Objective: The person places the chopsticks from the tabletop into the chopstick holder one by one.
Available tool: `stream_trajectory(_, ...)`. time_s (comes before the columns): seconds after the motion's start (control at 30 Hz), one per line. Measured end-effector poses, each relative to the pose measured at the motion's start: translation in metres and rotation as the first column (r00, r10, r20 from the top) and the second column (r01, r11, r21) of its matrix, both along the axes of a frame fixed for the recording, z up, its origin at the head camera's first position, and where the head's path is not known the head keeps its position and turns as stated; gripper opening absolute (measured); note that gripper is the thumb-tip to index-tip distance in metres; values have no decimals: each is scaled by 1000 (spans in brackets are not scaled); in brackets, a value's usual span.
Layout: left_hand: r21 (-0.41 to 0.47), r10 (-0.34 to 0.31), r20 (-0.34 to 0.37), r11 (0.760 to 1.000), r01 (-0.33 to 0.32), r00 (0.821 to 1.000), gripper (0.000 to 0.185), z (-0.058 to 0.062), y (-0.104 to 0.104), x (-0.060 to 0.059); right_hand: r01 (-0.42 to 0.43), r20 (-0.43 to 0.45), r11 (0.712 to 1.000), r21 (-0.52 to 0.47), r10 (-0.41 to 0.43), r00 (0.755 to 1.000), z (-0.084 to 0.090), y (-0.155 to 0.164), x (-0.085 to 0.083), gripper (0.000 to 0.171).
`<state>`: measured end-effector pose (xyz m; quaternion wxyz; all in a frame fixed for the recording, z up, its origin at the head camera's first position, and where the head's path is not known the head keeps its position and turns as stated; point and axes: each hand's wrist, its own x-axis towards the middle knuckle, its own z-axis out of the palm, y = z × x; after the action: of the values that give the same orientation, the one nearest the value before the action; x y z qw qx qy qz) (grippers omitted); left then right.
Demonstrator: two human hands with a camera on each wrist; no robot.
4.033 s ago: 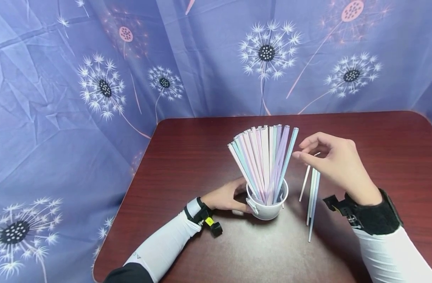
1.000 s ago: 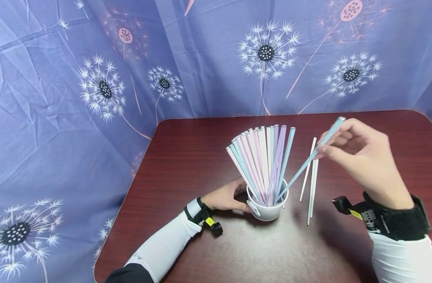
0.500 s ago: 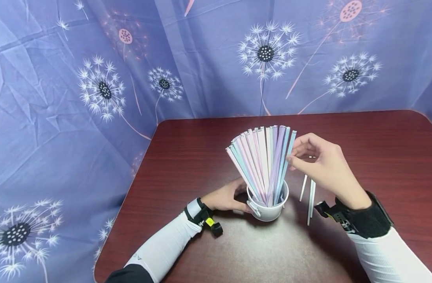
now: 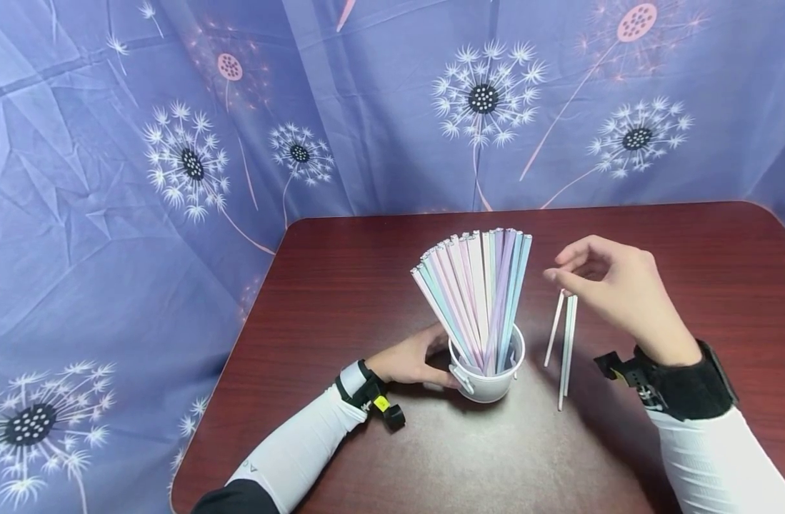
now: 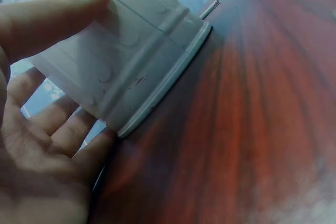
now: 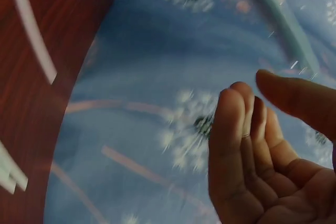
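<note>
A small white bucket point(image 4: 488, 375) stands on the dark red table point(image 4: 688, 250), filled with several pastel straws point(image 4: 478, 293) fanned upward. My left hand point(image 4: 410, 359) grips the bucket's left side; in the left wrist view its fingers point(image 5: 58, 129) and thumb curl round the bucket wall point(image 5: 126, 66). My right hand point(image 4: 607, 282) hovers right of the straw tops with fingers loosely bent, holding nothing; its palm and fingers point(image 6: 247, 150) show empty in the right wrist view. A few loose straws point(image 4: 564, 343) lie on the table just below that hand.
A blue cloth with dandelion print point(image 4: 173, 157) hangs behind and to the left of the table. The table's left edge point(image 4: 238, 335) runs close by my left forearm.
One second ago my right hand held a blue straw slanted into the bucket; it pushed it upright among the others, let go and drew back to the right.
</note>
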<state>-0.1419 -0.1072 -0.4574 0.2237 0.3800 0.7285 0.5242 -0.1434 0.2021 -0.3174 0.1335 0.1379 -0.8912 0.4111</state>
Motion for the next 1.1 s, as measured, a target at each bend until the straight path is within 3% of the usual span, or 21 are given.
stream_trajectory(0.13, -73, 20, -30, 997, -22, 999, 73, 1, -1, 1, 63, -20, 992, 112, -61, 998, -13, 17, -16, 16)
stream_trajectory(0.27, -63, 30, -8, 998, -30, 1000, 77, 1, -1, 2, 65, 31, 969, 239, -75, 997, -32, 32, -32, 13)
stream_trajectory(0.57, -22, 30, 29, 999, -29, 999, 78, 0, 1, 1, -53, 231, 904, 425, -51, 972, -71, 43, -50, 25)
stream_trajectory(0.83, -11, 26, 61, 1000, -26, 998, 81, -2, 1, 1, -95, 314, 900, 425, -48, 948, -82, 43, -53, 27)
stream_trajectory(0.93, -15, 33, 72, 999, -32, 997, 84, -1, 1, 1, -114, 383, 921, 372, -41, 923, -80, 46, -51, 32)
stream_trajectory(1.0, -18, 35, 76, 999, -34, 996, 85, 0, 0, 1, -131, 449, 936, 326, -31, 893, -77, 50, -49, 38)
stream_trajectory(1.1, -22, 36, 75, 999, -35, 997, 84, 0, -1, 1, -142, 507, 944, 298, -30, 862, -75, 55, -49, 46)
